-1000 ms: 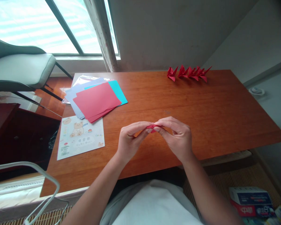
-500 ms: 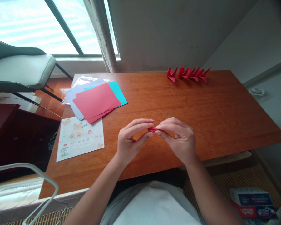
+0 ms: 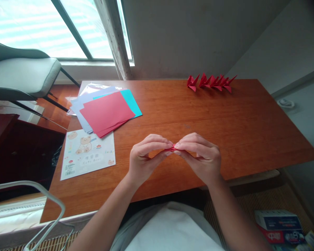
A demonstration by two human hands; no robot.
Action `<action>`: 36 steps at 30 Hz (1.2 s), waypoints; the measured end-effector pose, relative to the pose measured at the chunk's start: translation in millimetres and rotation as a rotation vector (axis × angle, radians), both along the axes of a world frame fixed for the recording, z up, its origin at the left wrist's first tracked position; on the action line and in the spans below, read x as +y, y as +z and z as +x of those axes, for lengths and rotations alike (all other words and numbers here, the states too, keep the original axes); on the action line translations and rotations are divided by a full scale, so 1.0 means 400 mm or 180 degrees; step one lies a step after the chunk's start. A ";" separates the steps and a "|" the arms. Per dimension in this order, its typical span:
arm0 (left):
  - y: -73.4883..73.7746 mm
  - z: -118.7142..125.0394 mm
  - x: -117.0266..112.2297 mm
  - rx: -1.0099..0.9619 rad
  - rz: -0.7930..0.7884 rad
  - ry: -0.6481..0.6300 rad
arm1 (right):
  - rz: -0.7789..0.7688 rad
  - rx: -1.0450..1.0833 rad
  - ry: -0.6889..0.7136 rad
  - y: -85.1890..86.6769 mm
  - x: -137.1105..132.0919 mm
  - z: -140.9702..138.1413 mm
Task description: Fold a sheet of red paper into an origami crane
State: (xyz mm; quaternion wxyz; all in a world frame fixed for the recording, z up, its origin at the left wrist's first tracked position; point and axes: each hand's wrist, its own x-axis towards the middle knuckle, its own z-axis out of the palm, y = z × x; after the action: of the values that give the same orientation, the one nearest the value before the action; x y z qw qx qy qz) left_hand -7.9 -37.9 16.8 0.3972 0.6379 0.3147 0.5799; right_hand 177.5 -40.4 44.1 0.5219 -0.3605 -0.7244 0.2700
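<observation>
A small folded piece of red paper is held above the near part of the wooden table, seen nearly edge-on. My left hand pinches its left side between thumb and fingers. On the other side, my right hand grips it the same way, the fingertips of both hands almost meeting. Most of the paper is hidden behind the fingers. Several red origami cranes stand in a row along the table's far edge.
Red paper sheets lie on blue and pale sheets at the table's left. Nearer me is a white sheet with a bear drawing. A chair stands beyond the left edge, a white curved tube at lower left. Boxes sit at lower right.
The left fingertips have closed down onto the folded red paper, where the upper ones were raised off it before. The view has shifted slightly.
</observation>
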 end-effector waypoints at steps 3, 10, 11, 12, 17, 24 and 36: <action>0.004 -0.001 0.002 0.0050 0.0145 0.0040 | 0.0034 0.0040 0.0050 0.001 0.000 0.000; 0.012 -0.008 0.000 0.0092 0.0267 -0.0024 | 0.0120 0.0020 0.0155 -0.002 -0.003 -0.001; 0.012 -0.007 0.000 0.0066 0.0240 -0.0061 | 0.0120 0.0008 0.0161 -0.002 -0.002 0.000; 0.011 -0.006 0.000 0.0038 0.0198 -0.0098 | 0.0112 -0.0014 0.0167 -0.002 -0.002 0.001; 0.009 0.001 -0.002 0.0019 0.0093 -0.0162 | 0.0028 -0.0154 0.0191 0.001 -0.003 0.005; 0.017 -0.005 -0.007 0.0215 0.0251 -0.0078 | -0.0158 -0.0353 0.0157 0.005 -0.013 -0.006; 0.002 0.005 0.001 0.0169 -0.0592 0.0063 | -0.0779 0.0180 -0.0377 -0.036 -0.009 -0.014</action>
State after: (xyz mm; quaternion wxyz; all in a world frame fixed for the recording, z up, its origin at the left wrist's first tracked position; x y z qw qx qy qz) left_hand -6.1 -37.4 17.4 0.4405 0.6102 0.3840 0.5350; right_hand 172.0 -44.0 29.8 0.5093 -0.4559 -0.6485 0.3350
